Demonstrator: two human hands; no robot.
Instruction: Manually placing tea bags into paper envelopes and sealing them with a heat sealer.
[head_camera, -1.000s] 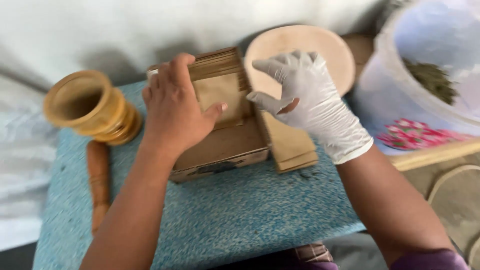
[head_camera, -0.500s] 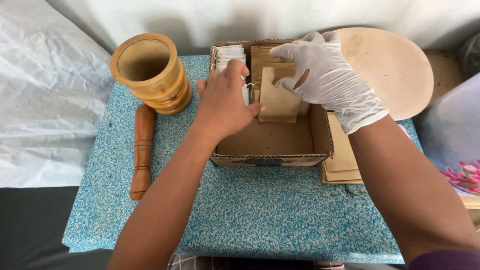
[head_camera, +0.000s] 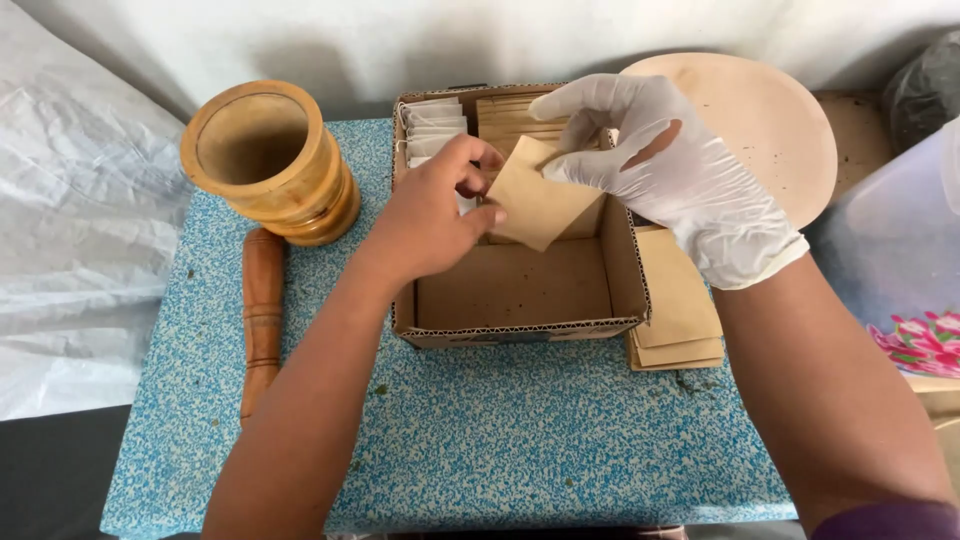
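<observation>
An open cardboard box (head_camera: 520, 325) sits on a blue speckled table (head_camera: 480, 440). Rows of white sachets (head_camera: 435, 125) and brown paper envelopes (head_camera: 510, 112) stand at its far end. My bare left hand (head_camera: 435, 215) and my right hand (head_camera: 660, 170), in a white glove, both pinch one brown paper envelope (head_camera: 540, 205) just above the box. The left fingers grip its left edge; the gloved fingers hold its upper right corner.
A wooden mortar (head_camera: 265, 160) stands at the table's back left, with a wooden pestle (head_camera: 262, 315) lying in front of it. A small stack of brown envelopes (head_camera: 680, 310) lies right of the box. A round wooden board (head_camera: 760, 125) leans behind. White plastic sheeting (head_camera: 70, 250) covers the left.
The view has shifted so the box sits more central. Both hands have lifted one brown envelope out of the rows and hold it above the box.
</observation>
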